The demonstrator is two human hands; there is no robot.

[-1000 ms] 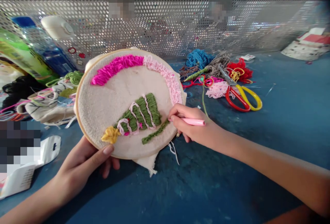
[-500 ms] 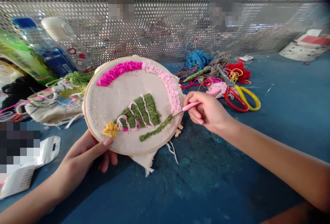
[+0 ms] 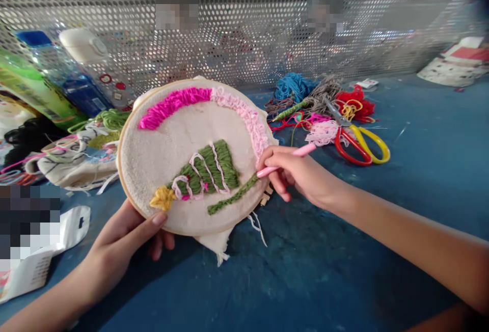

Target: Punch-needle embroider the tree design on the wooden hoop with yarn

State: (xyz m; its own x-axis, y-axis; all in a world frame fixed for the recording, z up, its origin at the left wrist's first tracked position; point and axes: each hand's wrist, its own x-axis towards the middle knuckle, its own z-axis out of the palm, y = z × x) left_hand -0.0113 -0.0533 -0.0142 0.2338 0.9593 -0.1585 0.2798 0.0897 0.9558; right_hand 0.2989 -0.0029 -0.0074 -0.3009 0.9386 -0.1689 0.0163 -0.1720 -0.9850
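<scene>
Scissors (image 3: 361,143) lie right of the hoop (image 3: 160,154), bottles (image 3: 57,82) behind-left.

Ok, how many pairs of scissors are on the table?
1. The scissors, red and yellow handled, lie right of the embroidery hoop, beside the yarn pile; more could be buried under the yarn.

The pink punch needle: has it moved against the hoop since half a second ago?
Yes. The pink punch needle in the right hand slid left toward the embroidery hoop, tip at the green stitched line.

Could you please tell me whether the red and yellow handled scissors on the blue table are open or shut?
Shut: the red and yellow handled scissors lie flat, handle loops side by side, blades together.
</scene>
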